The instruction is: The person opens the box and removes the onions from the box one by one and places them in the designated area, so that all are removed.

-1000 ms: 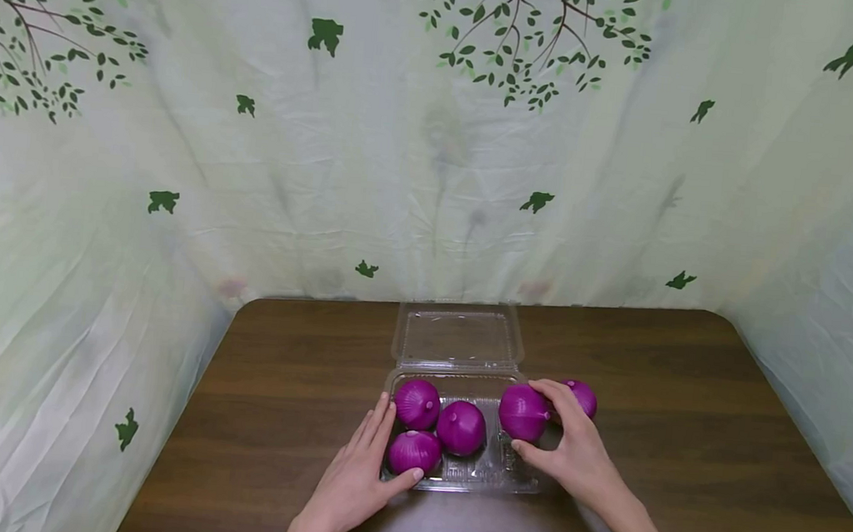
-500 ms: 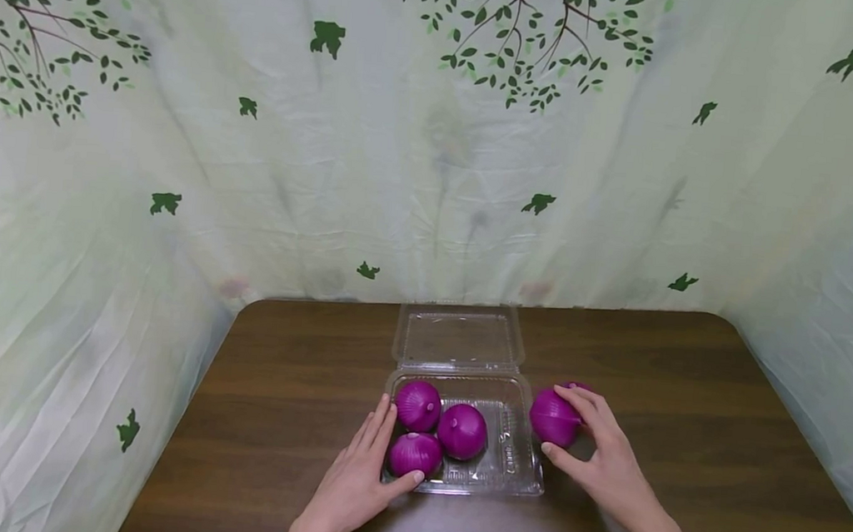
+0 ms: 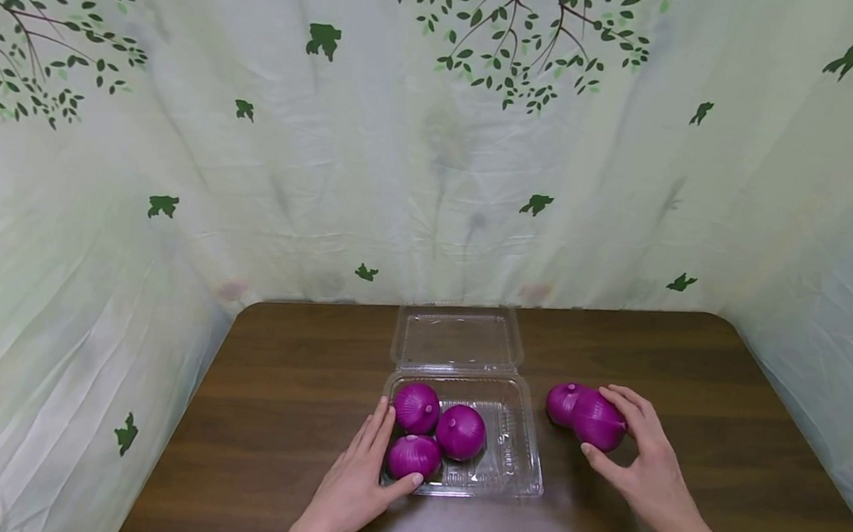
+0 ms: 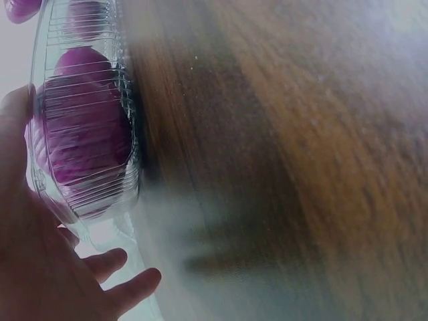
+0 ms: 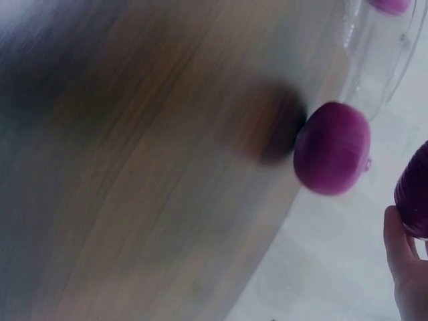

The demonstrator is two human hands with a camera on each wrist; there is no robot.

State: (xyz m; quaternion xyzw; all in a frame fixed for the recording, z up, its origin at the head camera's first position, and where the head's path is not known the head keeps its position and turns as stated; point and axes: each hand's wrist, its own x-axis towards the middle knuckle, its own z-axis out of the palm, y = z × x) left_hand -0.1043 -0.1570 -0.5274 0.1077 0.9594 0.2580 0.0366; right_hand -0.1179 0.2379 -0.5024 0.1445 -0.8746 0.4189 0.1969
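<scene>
A clear plastic clamshell container (image 3: 508, 473) stands on the table with several red onions in view: three sit inside it, one at the back left (image 3: 417, 408), one at the front left (image 3: 414, 458), one in the middle (image 3: 461, 432). My left hand (image 3: 350, 473) rests along the container's left side, fingers extended, thumb at its front rim. Right of the container, my right hand (image 3: 647, 463) pinches another red onion (image 3: 600, 423) between thumb and fingers. Partly behind it, one more onion (image 5: 332, 148) sits on the table in the right wrist view.
The container's lid (image 3: 458, 339) lies folded back towards the far table edge. A brown wooden table (image 3: 296, 389) carries everything. Beyond it hangs a pale curtain (image 3: 434, 175) printed with leaves and birds.
My right hand has carried its onion rightwards, from over the container's right side to a spot beside the other onion, which now shows on its left. My left hand has stayed put.
</scene>
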